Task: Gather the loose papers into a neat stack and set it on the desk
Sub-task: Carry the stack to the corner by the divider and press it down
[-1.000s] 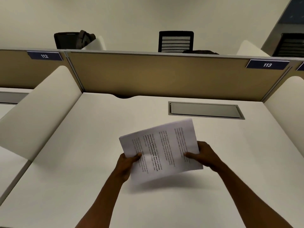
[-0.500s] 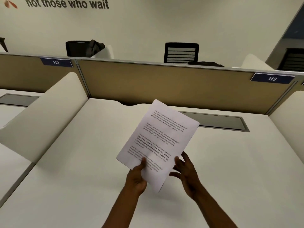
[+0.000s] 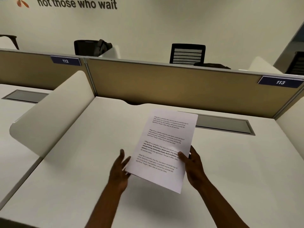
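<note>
A stack of white printed papers is held above the white desk, upright in portrait and tilted slightly right, text facing me. My right hand grips its right edge, thumb on the front of the sheet. My left hand is at the lower left edge with fingers spread, blurred; its fingertips seem to touch the papers' edge or underside without clasping it. No loose sheets lie on the desk in view.
A tan partition closes the back of the desk, with a grey cable hatch in front of it. White curved dividers stand at the left and right. Black chairs stand beyond.
The papers turned from landscape to portrait. The grip passed from my left hand to my right; my left hand has opened beside the lower left edge. My view tilted upward.
</note>
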`<state>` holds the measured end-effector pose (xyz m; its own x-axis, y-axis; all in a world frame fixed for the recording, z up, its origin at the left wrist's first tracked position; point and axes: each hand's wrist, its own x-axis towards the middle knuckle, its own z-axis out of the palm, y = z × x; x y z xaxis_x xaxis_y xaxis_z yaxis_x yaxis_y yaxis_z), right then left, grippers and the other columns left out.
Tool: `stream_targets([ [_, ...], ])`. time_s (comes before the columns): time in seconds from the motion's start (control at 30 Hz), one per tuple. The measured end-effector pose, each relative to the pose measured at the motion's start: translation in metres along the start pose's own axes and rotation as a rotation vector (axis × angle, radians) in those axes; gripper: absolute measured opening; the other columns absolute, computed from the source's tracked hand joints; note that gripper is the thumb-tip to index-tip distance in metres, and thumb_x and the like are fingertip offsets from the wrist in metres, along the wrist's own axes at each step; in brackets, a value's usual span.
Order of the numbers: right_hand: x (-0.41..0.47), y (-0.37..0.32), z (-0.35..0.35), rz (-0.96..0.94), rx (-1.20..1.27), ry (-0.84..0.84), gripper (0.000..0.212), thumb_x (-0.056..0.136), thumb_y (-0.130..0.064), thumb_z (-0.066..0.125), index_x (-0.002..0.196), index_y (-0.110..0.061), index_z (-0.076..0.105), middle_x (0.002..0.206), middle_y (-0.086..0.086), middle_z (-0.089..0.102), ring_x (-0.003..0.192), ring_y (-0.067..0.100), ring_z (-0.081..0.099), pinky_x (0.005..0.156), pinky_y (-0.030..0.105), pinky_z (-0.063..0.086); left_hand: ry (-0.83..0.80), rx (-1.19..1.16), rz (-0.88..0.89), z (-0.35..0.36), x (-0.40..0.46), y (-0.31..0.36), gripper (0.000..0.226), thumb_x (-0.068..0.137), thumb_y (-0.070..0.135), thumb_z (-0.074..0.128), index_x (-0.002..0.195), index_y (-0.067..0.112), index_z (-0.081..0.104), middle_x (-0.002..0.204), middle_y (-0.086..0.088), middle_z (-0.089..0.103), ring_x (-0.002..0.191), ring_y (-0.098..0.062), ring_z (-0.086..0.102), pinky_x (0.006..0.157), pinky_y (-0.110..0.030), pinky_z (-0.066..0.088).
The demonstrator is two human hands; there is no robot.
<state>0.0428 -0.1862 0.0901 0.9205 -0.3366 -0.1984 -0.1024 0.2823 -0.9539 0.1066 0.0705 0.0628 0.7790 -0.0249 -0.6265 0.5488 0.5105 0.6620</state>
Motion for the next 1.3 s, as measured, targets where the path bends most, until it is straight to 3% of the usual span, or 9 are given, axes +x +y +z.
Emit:
stream_targets([
  [0.17, 0.003, -0.008, 0.013, 0.045, -0.032, -0.129, 0.045, 0.094, -0.004, 0.061, 0.136, -0.021, 0.055, 0.124, 0.005, 0.07, 0.109, 0.028, 0.07, 0.086, 0.042, 0.06, -0.171, 0.573, 0.167, 0.005, 0.006, 0.066, 0.055, 0.099, 0.049, 0.052, 0.144, 0.018, 0.053, 0.139, -0.01, 0.062, 0.124, -0.03, 0.062, 0.104, -0.046, 0.049],
  [0.27, 0.007, -0.009, 0.03, 0.075, -0.05, -0.197, 0.044, 0.094, -0.005, 0.061, 0.134, -0.021, 0.056, 0.123, 0.007, 0.071, 0.108, 0.03, 0.07, 0.084, 0.041, 0.06, -0.275, 0.7, 0.197, 0.024, -0.003, 0.086, 0.04, 0.104, 0.045, 0.045, 0.132, 0.024, 0.064, 0.129, 0.0, 0.071, 0.113, -0.022, 0.07, 0.084, -0.035, 0.056],
  [0.47, 0.012, -0.001, 0.064, 0.068, -0.107, -0.164, 0.038, 0.096, -0.013, 0.059, 0.131, -0.028, 0.057, 0.125, 0.0, 0.07, 0.107, 0.021, 0.071, 0.09, 0.043, 0.059, 0.014, 0.576, 0.336, 0.029, -0.001, 0.08, 0.029, 0.105, 0.014, 0.044, 0.125, 0.014, 0.064, 0.116, -0.014, 0.075, 0.103, -0.036, 0.073, 0.091, -0.05, 0.06],
  [0.6, 0.015, 0.012, 0.088, 0.126, -0.162, -0.001, 0.034, 0.098, -0.037, 0.053, 0.131, -0.03, 0.054, 0.127, -0.008, 0.065, 0.112, 0.016, 0.065, 0.1, 0.044, 0.052, 0.021, 0.553, 0.427, 0.016, 0.004, 0.075, 0.031, 0.105, 0.012, 0.047, 0.133, 0.017, 0.059, 0.114, -0.014, 0.074, 0.103, -0.033, 0.072, 0.092, -0.048, 0.059],
  [0.73, 0.017, 0.022, 0.106, 0.129, -0.157, 0.116, 0.022, 0.102, -0.031, 0.045, 0.118, -0.027, 0.059, 0.115, -0.008, 0.068, 0.099, 0.014, 0.067, 0.084, 0.035, 0.055, 0.038, 0.56, 0.454, -0.004, 0.013, 0.09, 0.032, 0.105, 0.015, 0.048, 0.134, 0.024, 0.059, 0.115, -0.012, 0.073, 0.103, -0.031, 0.072, 0.086, -0.045, 0.061],
  [0.9, 0.01, 0.044, 0.148, 0.071, -0.277, 0.283, 0.033, 0.103, -0.032, 0.039, 0.131, -0.023, 0.054, 0.128, 0.0, 0.063, 0.115, 0.023, 0.061, 0.105, 0.049, 0.047, 0.076, 0.566, 0.474, -0.017, 0.02, 0.093, 0.03, 0.106, 0.013, 0.046, 0.131, 0.021, 0.061, 0.117, -0.012, 0.072, 0.104, -0.03, 0.07, 0.087, -0.042, 0.06],
  [0.97, 0.009, 0.048, 0.158, 0.027, -0.31, 0.306, 0.031, 0.104, -0.034, 0.038, 0.127, -0.024, 0.055, 0.126, 0.0, 0.064, 0.109, 0.022, 0.062, 0.098, 0.046, 0.051, 0.089, 0.591, 0.502, -0.022, 0.022, 0.097, 0.028, 0.106, 0.015, 0.045, 0.128, 0.023, 0.061, 0.115, -0.008, 0.072, 0.1, -0.026, 0.071, 0.076, -0.034, 0.06],
  [1.07, 0.01, 0.048, 0.157, -0.073, -0.338, 0.296, 0.02, 0.104, -0.031, 0.038, 0.102, -0.028, 0.057, 0.101, -0.001, 0.069, 0.091, 0.021, 0.066, 0.074, 0.035, 0.055, 0.043, 0.614, 0.536, -0.032, 0.029, 0.103, 0.021, 0.106, 0.016, 0.045, 0.12, 0.021, 0.06, 0.104, -0.007, 0.074, 0.09, -0.023, 0.074, 0.062, -0.025, 0.058],
  [1.3, 0.014, 0.051, 0.148, -0.16, -0.365, 0.271, 0.018, 0.104, -0.033, 0.038, 0.1, -0.031, 0.055, 0.093, -0.008, 0.067, 0.087, 0.016, 0.065, 0.069, 0.033, 0.053, -0.007, 0.591, 0.582, -0.027, 0.042, 0.085, 0.023, 0.106, 0.013, 0.044, 0.1, 0.03, 0.059, 0.092, -0.004, 0.071, 0.083, -0.016, 0.07, 0.068, -0.027, 0.056],
])
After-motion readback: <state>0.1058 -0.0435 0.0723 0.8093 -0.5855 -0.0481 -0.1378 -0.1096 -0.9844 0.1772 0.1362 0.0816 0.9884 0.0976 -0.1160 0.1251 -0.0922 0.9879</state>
